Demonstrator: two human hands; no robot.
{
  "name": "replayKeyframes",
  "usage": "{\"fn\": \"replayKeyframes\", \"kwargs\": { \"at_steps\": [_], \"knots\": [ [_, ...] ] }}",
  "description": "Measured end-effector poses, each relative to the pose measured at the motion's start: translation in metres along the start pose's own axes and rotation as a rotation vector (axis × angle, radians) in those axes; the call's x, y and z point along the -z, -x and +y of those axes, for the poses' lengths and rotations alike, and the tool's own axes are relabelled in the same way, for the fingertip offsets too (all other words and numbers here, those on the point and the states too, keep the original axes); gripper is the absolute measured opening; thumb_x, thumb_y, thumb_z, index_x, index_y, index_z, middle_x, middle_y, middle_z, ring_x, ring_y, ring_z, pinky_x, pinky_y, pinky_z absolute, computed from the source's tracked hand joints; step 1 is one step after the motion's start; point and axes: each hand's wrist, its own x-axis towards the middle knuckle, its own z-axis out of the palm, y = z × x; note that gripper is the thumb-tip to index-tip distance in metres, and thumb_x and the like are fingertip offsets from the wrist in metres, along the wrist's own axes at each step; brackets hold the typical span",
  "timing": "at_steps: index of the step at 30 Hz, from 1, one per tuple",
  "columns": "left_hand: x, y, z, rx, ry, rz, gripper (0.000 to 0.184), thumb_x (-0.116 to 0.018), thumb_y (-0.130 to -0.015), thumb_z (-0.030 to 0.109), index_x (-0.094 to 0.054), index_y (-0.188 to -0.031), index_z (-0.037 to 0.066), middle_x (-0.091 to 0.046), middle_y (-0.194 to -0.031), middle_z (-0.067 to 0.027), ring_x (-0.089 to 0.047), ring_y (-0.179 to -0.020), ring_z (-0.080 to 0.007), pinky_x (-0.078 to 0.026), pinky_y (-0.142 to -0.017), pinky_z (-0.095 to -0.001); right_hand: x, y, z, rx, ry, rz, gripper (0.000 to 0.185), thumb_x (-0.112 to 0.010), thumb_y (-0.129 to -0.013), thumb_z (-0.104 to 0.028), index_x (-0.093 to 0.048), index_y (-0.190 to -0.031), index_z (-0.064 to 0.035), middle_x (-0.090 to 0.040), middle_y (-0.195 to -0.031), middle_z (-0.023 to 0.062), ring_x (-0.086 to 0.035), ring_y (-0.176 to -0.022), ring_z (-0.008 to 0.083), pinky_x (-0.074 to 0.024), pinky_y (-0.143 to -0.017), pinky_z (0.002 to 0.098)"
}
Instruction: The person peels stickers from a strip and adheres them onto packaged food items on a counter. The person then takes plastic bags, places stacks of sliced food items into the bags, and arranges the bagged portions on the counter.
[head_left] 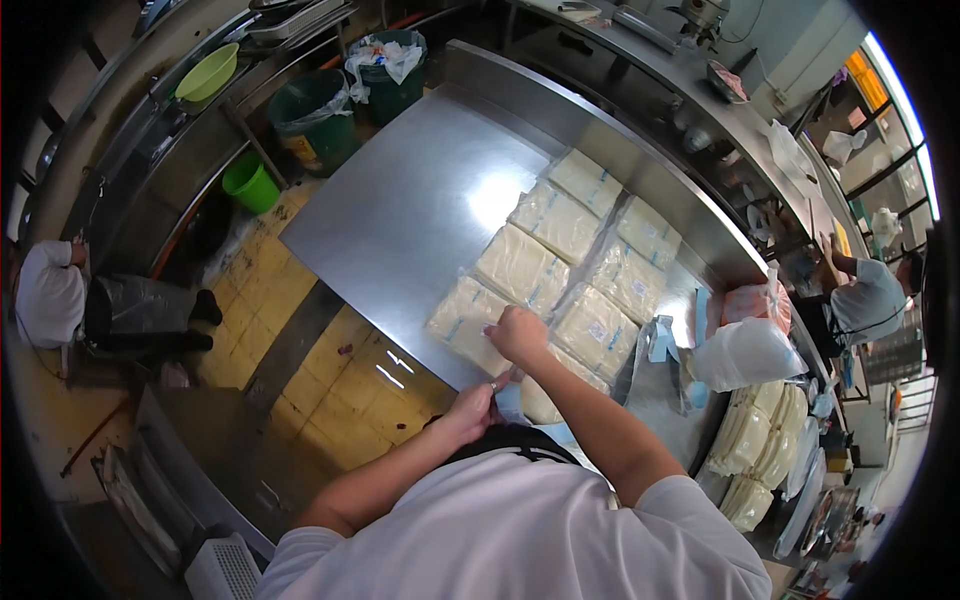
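At frame centre the right hand (520, 336) curls its fingers; I cannot tell whether they pinch anything. Beneath and left of them lies a flat cream rectangular plastic-wrapped pack (458, 318). Lower, the left hand (470, 412) bends beside a pale-blue sheet (510, 404), grip unclear. Similar packs (594, 330) line the grey steel table (400, 210) toward upper right.

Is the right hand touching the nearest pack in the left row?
Cannot tell: in the head view, the right hand overlaps the pack, hiding any gap.

Right hand (520, 336) curled ahead, left hand (470, 412) nearer — perhaps pinching.
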Motion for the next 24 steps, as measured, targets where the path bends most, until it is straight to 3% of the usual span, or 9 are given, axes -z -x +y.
{"fn": "replayKeyframes", "kwargs": {
  "at_steps": [3, 5, 8, 11, 14, 17, 24],
  "knots": [
    [-0.014, 0.012, 0.009, -0.068, 0.022, -0.019, 0.030, -0.063, -0.103, 0.038, -0.067, -0.109, 0.009, -0.069, -0.090, -0.0020, -0.066, -0.072, -0.0169, -0.052, -0.062, -0.0341, 0.009, -0.001, 0.007, -0.078, 0.026, 0.084, 0.046, -0.080, -0.081, -0.039, -0.069, -0.103, -0.0005, -0.074, -0.100, 0.0249, -0.072, -0.098, 0.0411, -0.0565, -0.087, 0.0484],
    [-0.011, 0.006, 0.010, -0.111, -0.020, 0.034, 0.031, -0.063, -0.103, 0.040, -0.068, -0.106, 0.009, -0.069, -0.090, -0.0015, -0.065, -0.073, -0.0154, -0.052, -0.065, -0.0336, -0.001, -0.014, 0.032, -0.126, 0.001, 0.154, 0.051, -0.080, -0.081, -0.042, -0.068, -0.107, -0.0003, -0.074, -0.102, 0.0243, -0.071, -0.096, 0.0418, -0.0563, -0.086, 0.0487],
    [-0.009, 0.002, 0.019, -0.173, -0.058, 0.040, 0.033, -0.061, -0.104, 0.043, -0.068, -0.104, 0.010, -0.069, -0.091, -0.0011, -0.065, -0.075, -0.0141, -0.053, -0.068, -0.0324, 0.017, -0.003, 0.051, -0.050, -0.224, 0.158, 0.045, -0.080, -0.084, -0.037, -0.067, -0.103, 0.0009, -0.074, -0.096, 0.0211, -0.073, -0.089, 0.0346, -0.0574, -0.079, 0.0449],
    [-0.021, 0.001, 0.031, -0.245, -0.063, 0.023, 0.035, -0.059, -0.105, 0.044, -0.068, -0.103, 0.010, -0.070, -0.091, -0.0018, -0.066, -0.076, -0.0141, -0.054, -0.070, -0.0320, 0.048, 0.042, 0.054, 0.067, -0.677, 0.074, 0.031, -0.081, -0.087, -0.024, -0.066, -0.099, -0.0002, -0.073, -0.089, 0.0147, -0.071, -0.078, 0.0223, -0.0567, -0.071, 0.0374],
    [-0.043, 0.008, 0.045, -0.310, -0.062, 0.020, 0.038, -0.057, -0.106, 0.045, -0.068, -0.103, 0.008, -0.070, -0.089, -0.0027, -0.067, -0.076, -0.0145, -0.055, -0.069, -0.0312, 0.068, 0.099, 0.046, 0.395, -0.549, 0.140, 0.023, -0.079, -0.088, -0.010, -0.064, -0.102, -0.0005, -0.071, -0.082, 0.0104, -0.067, -0.072, 0.0133, -0.0543, -0.066, 0.0312],
    [-0.062, 0.015, 0.054, -0.308, -0.090, -0.007, 0.042, -0.056, -0.106, 0.046, -0.068, -0.104, 0.006, -0.070, -0.088, -0.0034, -0.068, -0.076, -0.0144, -0.055, -0.067, -0.0295, 0.057, 0.119, 0.048, 0.213, -0.687, 0.116, 0.027, -0.079, -0.088, -0.008, -0.062, -0.108, -0.0002, -0.072, -0.082, 0.0102, -0.067, -0.069, 0.0145, -0.0539, -0.066, 0.0307],
    [-0.082, 0.009, 0.052, -0.256, -0.379, -0.061, 0.034, -0.061, -0.104, 0.039, -0.069, -0.100, 0.006, -0.068, -0.085, -0.0033, -0.065, -0.070, -0.0112, -0.054, -0.061, -0.0273, 0.083, 0.127, 0.049, 0.159, -0.691, 0.203, 0.032, -0.078, -0.088, -0.007, -0.062, -0.115, -0.0009, -0.070, -0.076, 0.0115, -0.067, -0.065, 0.0164, -0.0536, -0.063, 0.0305]
  ]
}}
